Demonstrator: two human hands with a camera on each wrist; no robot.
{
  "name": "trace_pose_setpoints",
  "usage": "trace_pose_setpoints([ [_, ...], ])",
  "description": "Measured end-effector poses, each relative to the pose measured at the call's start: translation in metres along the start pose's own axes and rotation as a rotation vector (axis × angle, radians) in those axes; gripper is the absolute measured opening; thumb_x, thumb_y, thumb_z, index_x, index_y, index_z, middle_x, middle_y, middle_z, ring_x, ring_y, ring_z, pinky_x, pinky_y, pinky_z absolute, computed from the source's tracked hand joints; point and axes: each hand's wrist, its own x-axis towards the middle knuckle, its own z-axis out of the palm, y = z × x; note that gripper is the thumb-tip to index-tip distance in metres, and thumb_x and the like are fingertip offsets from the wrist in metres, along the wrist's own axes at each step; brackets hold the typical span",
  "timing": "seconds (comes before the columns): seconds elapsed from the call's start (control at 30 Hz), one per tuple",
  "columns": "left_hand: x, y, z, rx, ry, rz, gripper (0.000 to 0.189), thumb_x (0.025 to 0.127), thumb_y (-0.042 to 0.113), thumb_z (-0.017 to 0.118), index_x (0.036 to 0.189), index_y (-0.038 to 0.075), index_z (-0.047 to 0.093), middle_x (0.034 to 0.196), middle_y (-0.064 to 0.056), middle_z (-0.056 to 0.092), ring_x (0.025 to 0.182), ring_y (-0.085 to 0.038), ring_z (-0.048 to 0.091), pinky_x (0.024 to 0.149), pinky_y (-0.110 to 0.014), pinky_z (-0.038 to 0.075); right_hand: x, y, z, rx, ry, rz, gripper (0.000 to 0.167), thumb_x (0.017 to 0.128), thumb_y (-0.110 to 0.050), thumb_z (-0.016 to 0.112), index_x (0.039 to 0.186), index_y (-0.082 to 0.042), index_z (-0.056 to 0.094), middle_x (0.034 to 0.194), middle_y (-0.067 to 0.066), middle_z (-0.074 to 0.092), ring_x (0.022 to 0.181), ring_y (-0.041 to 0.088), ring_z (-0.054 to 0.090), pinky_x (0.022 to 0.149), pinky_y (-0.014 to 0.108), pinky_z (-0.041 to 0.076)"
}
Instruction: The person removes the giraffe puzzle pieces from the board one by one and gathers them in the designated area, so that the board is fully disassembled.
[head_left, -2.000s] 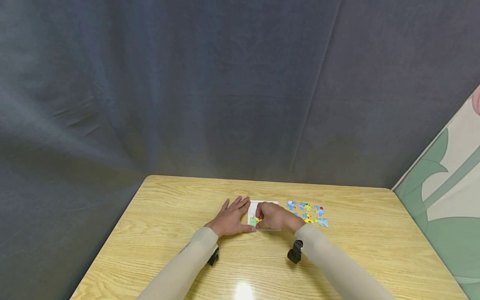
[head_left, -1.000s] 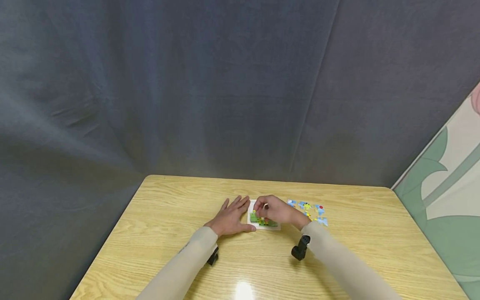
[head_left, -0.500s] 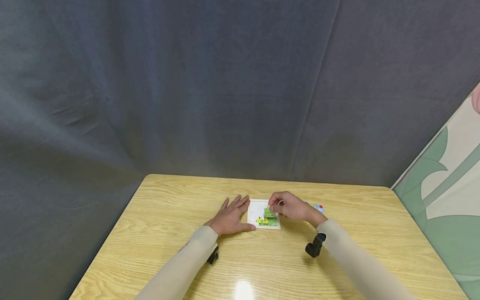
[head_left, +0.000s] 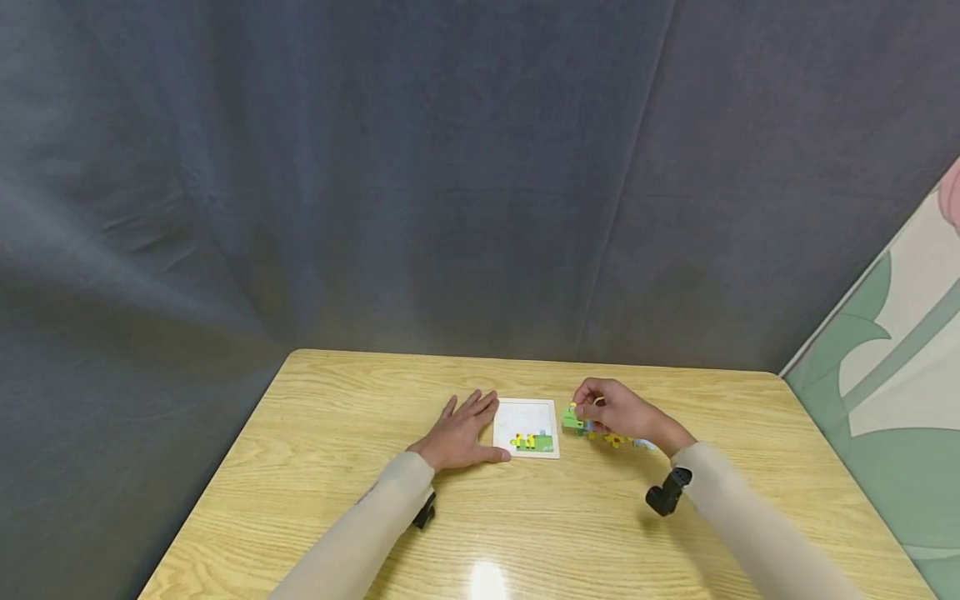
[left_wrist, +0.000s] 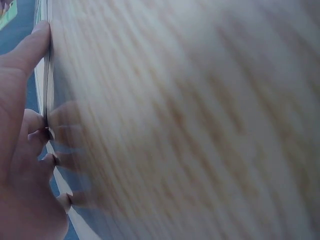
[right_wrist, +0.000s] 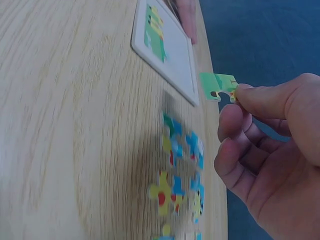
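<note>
Between thumb and fingers my right hand (head_left: 617, 410) pinches a green jigsaw piece (right_wrist: 216, 85), held above the table just right of the white puzzle tray (head_left: 517, 414). Green and yellow joined pieces (head_left: 534, 442) lie along the tray's lower right; the rest of its bed shows white. My left hand (head_left: 461, 437) lies flat with fingers spread, its fingertips and thumb at the tray's left edge. Loose blue and yellow jigsaw pieces (right_wrist: 175, 170) are spread on the table under the right hand, which partly hides them in the head view.
The wooden table (head_left: 360, 400) ends at a dark curtain (head_left: 465, 183) behind and to the left. A floral panel (head_left: 892, 400) stands along the right side. Black wrist cameras (head_left: 669, 492) hang below both sleeves.
The green piece has come up off the tray in my right hand and moved rightward, past the tray's edge to above the loose pieces. My left hand stays in place.
</note>
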Motion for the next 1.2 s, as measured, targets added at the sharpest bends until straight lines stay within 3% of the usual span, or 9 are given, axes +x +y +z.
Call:
trace_pose_setpoints([
  [0.33, -0.001, -0.001, 0.0, -0.003, -0.003, 0.003, 0.101, 0.097, 0.068, 0.065, 0.172, 0.014, 0.023, 0.181, -0.002, 0.018, 0.17, -0.028, 0.012, 0.136, -0.063, 0.007, -0.018, 0.014, -0.01, -0.009, 0.025, 0.013, 0.014, 0.108, -0.006, 0.059, 0.112, 0.008, 0.059, 0.094, 0.013, 0.058, 0.067, 0.018, 0.053, 0.057, 0.031, 0.047],
  [0.67, -0.002, 0.0, -0.001, -0.001, -0.01, 0.007, 0.101, 0.097, 0.068, 0.065, 0.172, 0.014, 0.023, 0.181, -0.002, 0.018, 0.17, -0.029, 0.012, 0.136, -0.063, 0.007, -0.033, 0.027, -0.009, -0.011, 0.008, 0.031, 0.013, 0.108, -0.005, 0.059, 0.112, 0.007, 0.06, 0.094, 0.012, 0.059, 0.064, 0.008, 0.045, 0.055, 0.023, 0.04],
  [0.97, -0.001, 0.001, -0.001, -0.005, -0.009, 0.011, 0.101, 0.098, 0.067, 0.065, 0.172, 0.014, 0.023, 0.181, -0.002, 0.018, 0.17, -0.029, 0.012, 0.136, -0.064, 0.007, -0.036, 0.033, 0.005, -0.087, -0.008, -0.017, 0.008, 0.106, -0.006, 0.064, 0.105, 0.002, 0.064, 0.091, 0.006, 0.061, 0.064, 0.004, 0.048, 0.056, 0.021, 0.043],
  [1.2, -0.002, 0.001, -0.002, -0.014, -0.007, 0.007, 0.101, 0.097, 0.067, 0.066, 0.172, 0.014, 0.024, 0.181, -0.003, 0.018, 0.17, -0.029, 0.012, 0.136, -0.064, 0.006, -0.034, 0.033, 0.013, -0.206, 0.038, -0.047, 0.007, 0.102, -0.005, 0.069, 0.102, 0.0, 0.065, 0.089, 0.002, 0.064, 0.077, 0.003, 0.051, 0.066, 0.02, 0.043],
])
